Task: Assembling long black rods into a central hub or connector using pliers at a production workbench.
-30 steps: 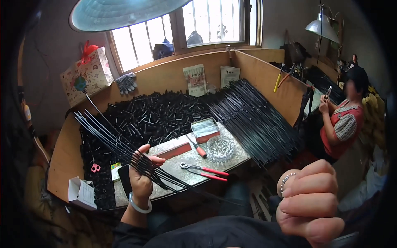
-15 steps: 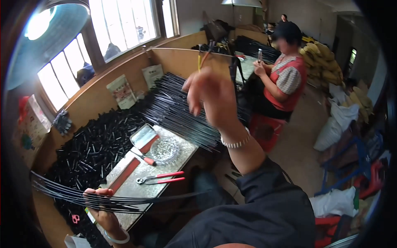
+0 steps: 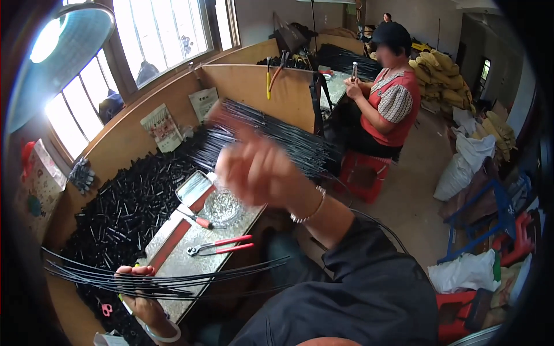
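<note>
My left hand (image 3: 135, 288), low on the left, is closed around a loose bundle of thin black rods (image 3: 179, 282) that stretch out to both sides and bow slightly. My right hand (image 3: 254, 170) is in the air above the bench, smeared by motion, so its fingers and anything in them cannot be made out. Beneath it are a clear glass bowl (image 3: 224, 209) of small shiny pieces and a shallow rectangular tray (image 3: 194, 187). A red-handled screwdriver (image 3: 203, 222) and red-handled pliers (image 3: 222, 246) lie on the bench top (image 3: 245, 222).
A heap of short black parts (image 3: 127, 202) covers the bench's left side. Long black rods (image 3: 283, 135) lie stacked behind my right hand. Pink scissors (image 3: 106, 309) rest at lower left. A co-worker (image 3: 398, 104) sits at the far right, near a red stool (image 3: 360, 173). A lamp (image 3: 69, 57) hangs upper left.
My right hand has come left and down from near the hanging tools toward the glass bowl. My left hand still grips the rods. The whole view has shifted slightly.
</note>
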Available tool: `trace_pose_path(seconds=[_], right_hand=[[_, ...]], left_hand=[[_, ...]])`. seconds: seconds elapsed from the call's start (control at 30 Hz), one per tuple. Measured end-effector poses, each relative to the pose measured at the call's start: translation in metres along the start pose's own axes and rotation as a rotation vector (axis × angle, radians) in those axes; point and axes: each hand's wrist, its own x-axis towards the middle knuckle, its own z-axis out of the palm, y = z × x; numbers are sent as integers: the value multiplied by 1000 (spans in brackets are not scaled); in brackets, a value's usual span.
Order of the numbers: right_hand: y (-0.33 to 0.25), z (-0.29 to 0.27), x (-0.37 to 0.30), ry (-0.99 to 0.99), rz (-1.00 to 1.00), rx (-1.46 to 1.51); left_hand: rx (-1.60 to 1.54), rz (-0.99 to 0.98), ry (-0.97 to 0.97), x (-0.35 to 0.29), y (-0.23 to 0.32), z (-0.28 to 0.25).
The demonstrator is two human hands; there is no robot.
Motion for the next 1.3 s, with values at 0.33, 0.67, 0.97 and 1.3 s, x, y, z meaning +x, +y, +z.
trace_pose_path(seconds=[0.33, 0.67, 0.97, 1.3], right_hand=[[78, 3, -19, 192, 258, -481], [136, 47, -20, -238, 592, 376], [105, 68, 8, -135, 698, 296], [70, 61, 19, 148, 668, 145]], left_hand=[[-55, -12, -46, 8, -6, 7], [46, -15, -35, 10, -8, 6], [172, -32, 71, -9, 9, 6], [203, -56, -1, -1, -38, 23]])
